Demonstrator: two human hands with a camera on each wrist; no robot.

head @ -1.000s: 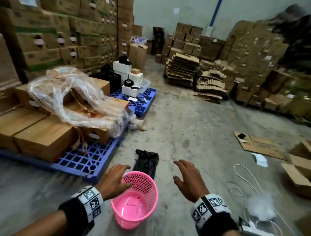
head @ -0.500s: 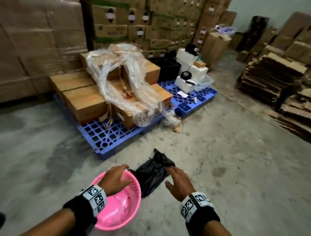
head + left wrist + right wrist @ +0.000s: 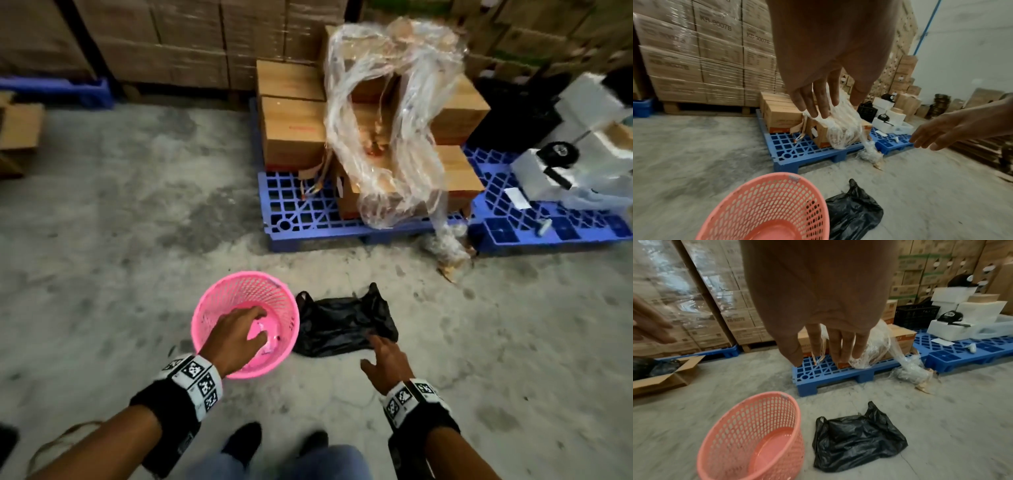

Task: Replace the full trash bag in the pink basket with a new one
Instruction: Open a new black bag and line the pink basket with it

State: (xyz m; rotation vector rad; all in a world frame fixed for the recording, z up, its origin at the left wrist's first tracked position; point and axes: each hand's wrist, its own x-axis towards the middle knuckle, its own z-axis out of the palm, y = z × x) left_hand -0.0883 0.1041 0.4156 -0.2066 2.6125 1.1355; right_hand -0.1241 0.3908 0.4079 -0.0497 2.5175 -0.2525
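Note:
The pink mesh basket (image 3: 239, 291) (image 3: 764, 206) (image 3: 748, 426) stands upright on the concrete floor with no bag in it. Just to its right lies a flat, crumpled black trash bag (image 3: 342, 322) (image 3: 853, 214) (image 3: 857, 441). My left hand (image 3: 236, 329) (image 3: 824, 100) hovers over the basket's mouth, fingers straight and spread, holding nothing. My right hand (image 3: 383, 356) (image 3: 830, 347) is stretched out, fingers extended, above the bag's near edge; whether it touches the bag is unclear.
A blue plastic pallet (image 3: 298, 209) with cardboard boxes (image 3: 291, 133) and loose clear wrap (image 3: 394, 120) sits close behind the basket. A second pallet (image 3: 548, 226) at the right carries white foam boxes. Wrapped carton stacks (image 3: 154, 37) line the back. My shoes (image 3: 243, 442) show at the bottom.
My view has swung left and down. The left hand has moved from the basket's rim to above its opening. The right hand has drawn nearer to the black bag.

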